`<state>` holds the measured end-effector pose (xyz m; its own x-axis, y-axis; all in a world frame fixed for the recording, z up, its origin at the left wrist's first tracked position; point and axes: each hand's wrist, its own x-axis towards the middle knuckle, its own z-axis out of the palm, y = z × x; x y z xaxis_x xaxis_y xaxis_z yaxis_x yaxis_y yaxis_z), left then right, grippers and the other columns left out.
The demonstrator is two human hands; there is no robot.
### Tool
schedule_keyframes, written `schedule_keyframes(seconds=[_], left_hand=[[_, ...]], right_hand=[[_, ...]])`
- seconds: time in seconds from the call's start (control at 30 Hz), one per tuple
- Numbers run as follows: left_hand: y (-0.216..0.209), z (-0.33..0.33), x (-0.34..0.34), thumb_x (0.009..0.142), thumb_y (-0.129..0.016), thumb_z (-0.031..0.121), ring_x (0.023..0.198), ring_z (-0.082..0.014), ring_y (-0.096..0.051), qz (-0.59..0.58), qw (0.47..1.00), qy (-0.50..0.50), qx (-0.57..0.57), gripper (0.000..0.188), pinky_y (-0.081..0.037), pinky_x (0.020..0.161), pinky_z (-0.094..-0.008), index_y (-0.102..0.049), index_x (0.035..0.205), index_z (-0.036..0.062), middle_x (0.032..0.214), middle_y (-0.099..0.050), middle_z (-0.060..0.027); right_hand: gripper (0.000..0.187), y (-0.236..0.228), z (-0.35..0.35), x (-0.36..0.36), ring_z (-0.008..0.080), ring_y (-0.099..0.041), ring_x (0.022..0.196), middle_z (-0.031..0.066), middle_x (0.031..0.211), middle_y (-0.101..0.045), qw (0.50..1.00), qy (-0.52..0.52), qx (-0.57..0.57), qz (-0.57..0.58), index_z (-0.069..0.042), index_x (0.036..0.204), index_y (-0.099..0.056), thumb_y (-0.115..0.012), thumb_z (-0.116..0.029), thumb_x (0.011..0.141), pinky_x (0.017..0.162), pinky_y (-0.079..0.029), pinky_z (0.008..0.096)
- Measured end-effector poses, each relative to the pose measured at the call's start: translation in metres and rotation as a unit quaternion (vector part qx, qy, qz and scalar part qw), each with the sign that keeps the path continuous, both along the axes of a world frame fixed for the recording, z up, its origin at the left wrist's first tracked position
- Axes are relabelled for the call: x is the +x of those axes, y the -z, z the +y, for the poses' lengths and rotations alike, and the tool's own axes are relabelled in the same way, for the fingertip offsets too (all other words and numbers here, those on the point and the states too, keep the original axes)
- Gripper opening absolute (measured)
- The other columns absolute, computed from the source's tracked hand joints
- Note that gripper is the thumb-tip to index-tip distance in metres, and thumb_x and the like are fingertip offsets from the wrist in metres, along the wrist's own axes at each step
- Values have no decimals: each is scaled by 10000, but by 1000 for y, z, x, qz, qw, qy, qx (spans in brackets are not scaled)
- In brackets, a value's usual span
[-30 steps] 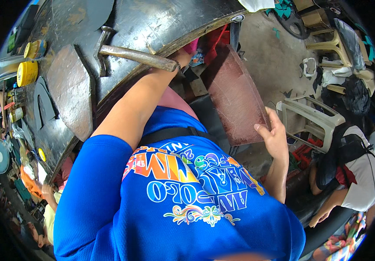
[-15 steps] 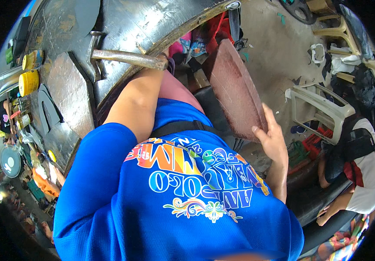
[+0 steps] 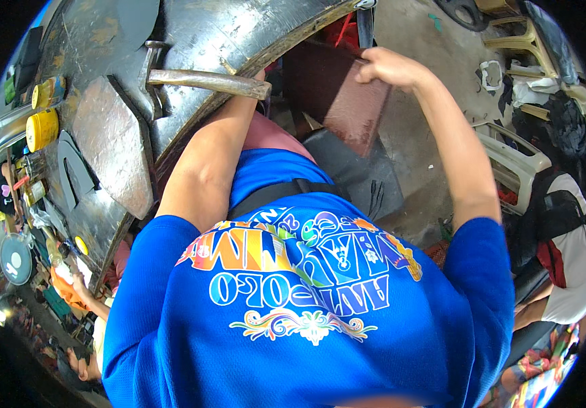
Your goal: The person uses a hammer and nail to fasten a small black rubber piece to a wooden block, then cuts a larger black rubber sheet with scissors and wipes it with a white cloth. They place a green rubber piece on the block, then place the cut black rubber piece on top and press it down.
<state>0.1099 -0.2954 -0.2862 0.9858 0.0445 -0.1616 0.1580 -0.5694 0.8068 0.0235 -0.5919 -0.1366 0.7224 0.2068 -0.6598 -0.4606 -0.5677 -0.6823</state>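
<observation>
Right hand, head view [image 3: 389, 69]: you grip the brown board [image 3: 357, 117] by its upper right edge.
Board: upper centre of the frame.
Left hand: hidden; cannot tell its grip.
Hammer [image 3: 204, 79]: upper left, on table [image 3: 201, 34].

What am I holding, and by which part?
Your right hand holds a brown board by its upper right corner. Your left hand is hidden, so I can't tell.

black table [image 3: 201, 30], hammer [image 3: 201, 79], slab [image 3: 110, 146], yellow tub [image 3: 42, 130]

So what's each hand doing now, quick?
Left hand: hidden, so its grip can't be told.
Right hand: closed, holding a flat reddish-brown board.
</observation>
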Motion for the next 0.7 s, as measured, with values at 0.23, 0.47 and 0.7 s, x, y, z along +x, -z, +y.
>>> schedule_keyframes(seconds=[0.23,0.47,0.7], left_hand=[[1,-1,-7,986,-551,414,1323,-354,-489,1,999,11,-36,593,-375,1127,-436,-516,1352,-50,1387,-527,-201],[1,-4,-1,999,-542,381,1305,-337,-511,-10,998,26,-58,539,-391,1117,-425,-544,1328,-46,1361,-554,-184],[1,-8,3,1013,-533,348,1287,-320,-533,-22,997,30,-70,487,-407,1106,-414,-572,1303,-42,1335,-581,-166]], right_hand=[[235,80,14,40,345,-729,795,189,927,-722,934,177,185,251,48,1044,-648,-663,-93,857,777,-596,612],[416,97,37,32,373,-692,1019,200,1225,-652,973,117,142,138,-22,1244,-617,-704,-143,855,713,-623,601],[477,103,-15,5,316,-723,896,130,1083,-708,955,131,159,215,-128,1286,-622,-701,-139,816,734,-598,609]])
